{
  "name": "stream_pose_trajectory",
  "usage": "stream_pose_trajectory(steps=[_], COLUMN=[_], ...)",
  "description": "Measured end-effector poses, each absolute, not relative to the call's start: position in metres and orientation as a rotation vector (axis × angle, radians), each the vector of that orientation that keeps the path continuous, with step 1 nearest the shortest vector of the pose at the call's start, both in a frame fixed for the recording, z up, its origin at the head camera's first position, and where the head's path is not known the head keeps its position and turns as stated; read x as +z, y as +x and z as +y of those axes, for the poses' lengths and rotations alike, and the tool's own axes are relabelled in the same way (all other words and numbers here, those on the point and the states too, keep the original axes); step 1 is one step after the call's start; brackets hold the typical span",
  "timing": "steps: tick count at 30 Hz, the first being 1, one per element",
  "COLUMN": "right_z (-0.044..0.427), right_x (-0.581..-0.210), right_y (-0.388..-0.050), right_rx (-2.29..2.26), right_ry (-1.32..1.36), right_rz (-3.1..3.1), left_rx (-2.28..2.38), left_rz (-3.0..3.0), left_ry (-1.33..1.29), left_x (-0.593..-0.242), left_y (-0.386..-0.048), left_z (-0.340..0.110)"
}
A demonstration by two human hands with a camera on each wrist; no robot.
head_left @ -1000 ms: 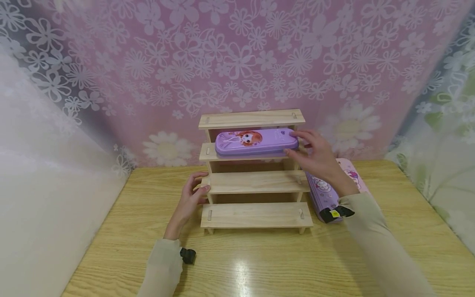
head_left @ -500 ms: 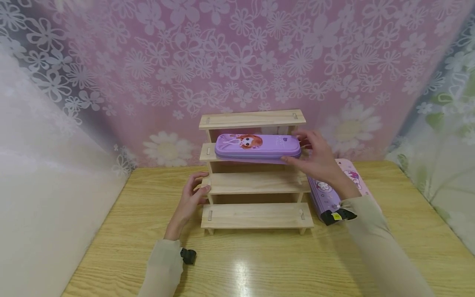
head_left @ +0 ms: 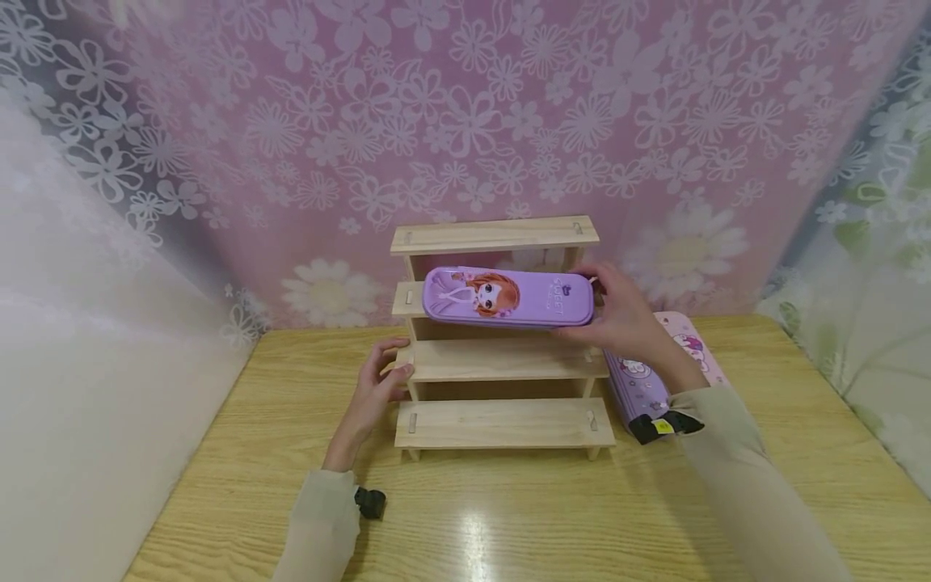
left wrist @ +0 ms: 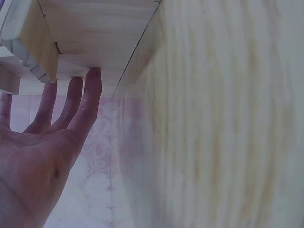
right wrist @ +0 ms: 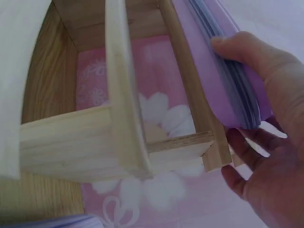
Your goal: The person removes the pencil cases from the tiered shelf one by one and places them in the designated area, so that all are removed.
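My right hand (head_left: pixel 629 315) grips the right end of a purple pencil case (head_left: pixel 538 296) printed with a red-haired cartoon girl. In the right wrist view, my thumb lies across the zipped side of the pencil case (right wrist: pixel 197 42), with the other fingers near its end. The case is at the second tier from the top of a stepped wooden shelf (head_left: pixel 502 357), its lid tilted toward me. My left hand (head_left: pixel 371 396) holds the left end of the tier below. The left wrist view shows several fingertips against the wooden side panel (left wrist: pixel 99 28).
Two more pencil cases lie overlapping on the table (head_left: pixel 465 505) right of the shelf: a purple one (head_left: pixel 640 384) and a pink one (head_left: pixel 684 331), partly hidden by my right arm. A flowered pink curtain (head_left: pixel 465 113) hangs behind the shelf.
The purple pencil case has come forward and down a little, and its lid has tipped toward me. My right hand has moved with it; the left hand has stayed put.
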State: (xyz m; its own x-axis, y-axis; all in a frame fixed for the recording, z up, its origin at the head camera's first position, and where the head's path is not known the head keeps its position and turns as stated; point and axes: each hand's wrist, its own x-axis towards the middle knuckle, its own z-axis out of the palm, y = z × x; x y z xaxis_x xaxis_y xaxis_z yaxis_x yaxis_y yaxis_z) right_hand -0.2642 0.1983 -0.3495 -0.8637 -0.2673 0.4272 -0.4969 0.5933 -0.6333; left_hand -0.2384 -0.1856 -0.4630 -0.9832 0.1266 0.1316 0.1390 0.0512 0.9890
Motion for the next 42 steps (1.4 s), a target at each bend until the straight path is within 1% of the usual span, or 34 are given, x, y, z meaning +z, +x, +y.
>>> stream_pose_trajectory(steps=[7,17,24,32,42], right_z=[0.209,0.238,0.266,0.299,0.33], right_x=[-0.362,-0.38,-0.387,-0.398,-0.404], right_y=[-0.249,-0.233,-0.212,-0.197,-0.179], right_rx=[1.084,1.044,1.138,1.06,1.082], right_ry=[0.724,0.664,0.514,0.347,0.146], right_rz=[-2.385,-2.233,-2.286,-2.209,-2.188], left_rx=[-2.137,-2.144,-2.143,-2.149,-2.166], left_rz=[-2.273,-2.247,-2.254,-2.243,-2.23], left_ry=[-0.255,-0.281,-0.266,-0.278,-0.295], left_x=[-0.466,-0.47,-0.47,-0.471,-0.468], left_y=[-0.238,-0.241,-0.24,-0.241,-0.24], left_z=[-0.184,-0.186,-0.185,-0.186,-0.185])
